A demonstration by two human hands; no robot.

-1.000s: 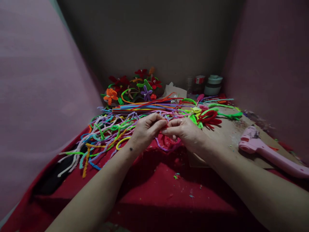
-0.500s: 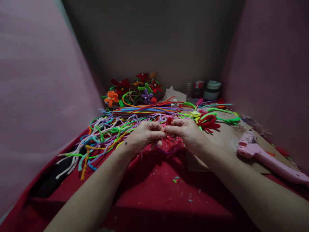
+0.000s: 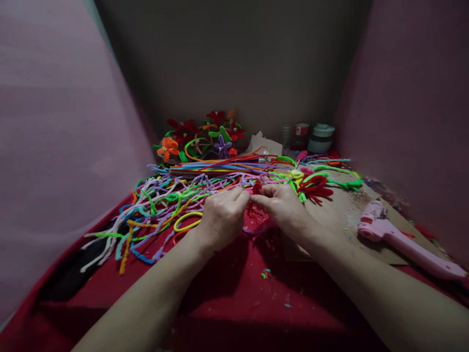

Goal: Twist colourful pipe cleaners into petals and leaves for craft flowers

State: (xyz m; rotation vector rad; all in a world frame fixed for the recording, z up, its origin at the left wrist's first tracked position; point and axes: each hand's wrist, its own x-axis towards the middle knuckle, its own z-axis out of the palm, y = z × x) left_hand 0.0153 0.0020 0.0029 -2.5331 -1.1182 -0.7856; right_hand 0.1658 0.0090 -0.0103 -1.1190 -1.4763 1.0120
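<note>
Both hands meet over the front middle of the table. In my right hand [image 3: 282, 203], thumb and fingers pinch a curled red pipe cleaner [image 3: 257, 188]. My left hand [image 3: 225, 212] is closed with its knuckles up, its fingertips against the same red piece; the grip itself is hidden behind the hand. Beneath the hands lie red bits and a purple pipe cleaner [image 3: 254, 232]. Just left of my left wrist shows a yellow loop [image 3: 187, 221] with a red edge below it, partly covered by the hand. A red looped pipe-cleaner flower [image 3: 315, 188] lies right of my right hand.
Loose coloured pipe cleaners [image 3: 154, 210] spread over the left, with a straight bundle [image 3: 220, 167] behind. Finished flowers [image 3: 168, 148] stand at the back left. A pink glue gun [image 3: 406, 239] rests on the cardboard [image 3: 340, 215] at right. Jars [image 3: 321, 138] stand by the wall.
My left hand has rolled over, knuckles now up and fingers curled in, uncovering the yellow loop. My right hand keeps its pinch on the red pipe cleaner, almost in place.
</note>
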